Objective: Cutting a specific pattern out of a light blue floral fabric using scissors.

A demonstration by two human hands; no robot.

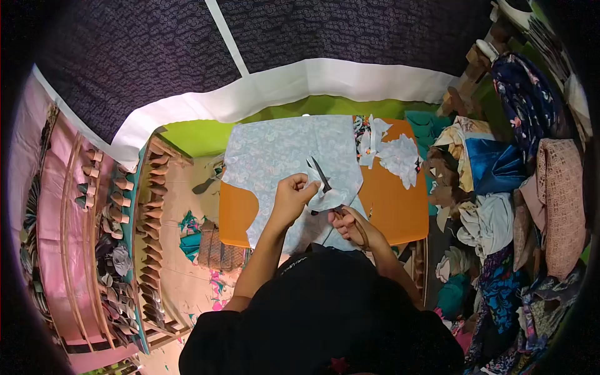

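A large piece of pale grey-blue patterned fabric (269, 150) lies spread over the orange table (400, 219) in front of me. My right hand (351, 226) is closed around the looped handles of a pair of scissors (322, 174). Their dark blades point away from me and a little left, slightly apart, above the fabric. Just left of the blades, my left hand (294, 197) pinches the edge of a small pale piece of cloth (326, 200), which lies by the scissors' pivot. Part of that piece is hidden behind the fingers and blades.
Pale fabric scraps (400, 159) lie on the table's right side. Folded cloths (494, 165) are heaped along the right. At left, wooden racks (153, 219) hold rows of shoe forms. A woven brown bag (219, 247) and offcuts sit on the floor. A dark patterned curtain (300, 37) hangs beyond.
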